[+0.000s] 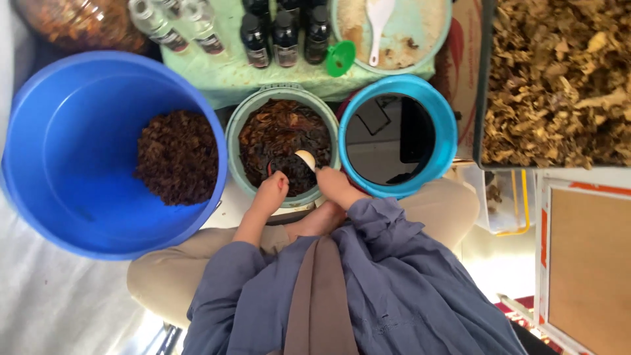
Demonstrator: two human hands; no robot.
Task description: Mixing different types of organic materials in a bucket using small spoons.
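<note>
Hands at a round grey-green tub [236, 141] of dark, wet-looking leaf matter. The right hand [335, 184], fingers closed on a pale spoon [305, 159], held its bowl over the dark mass. The left hand [271, 194] rested on the tub's near rim, fingers curled; whether they gripped anything could not be told. Just left, a large smooth blue plastic basin [66, 151] held a heap of reddish-brown shredded material [177, 156]. Just right, a turquoise bucket [447, 128] held glossy dark liquid. Beyond, on a pale green cloth [230, 75]: dark capped bottles [286, 33], a green funnel [340, 58], a round tray with a white scoop [378, 23]. Far right, a bin of dry tan leaf flakes [552, 79].
</note>
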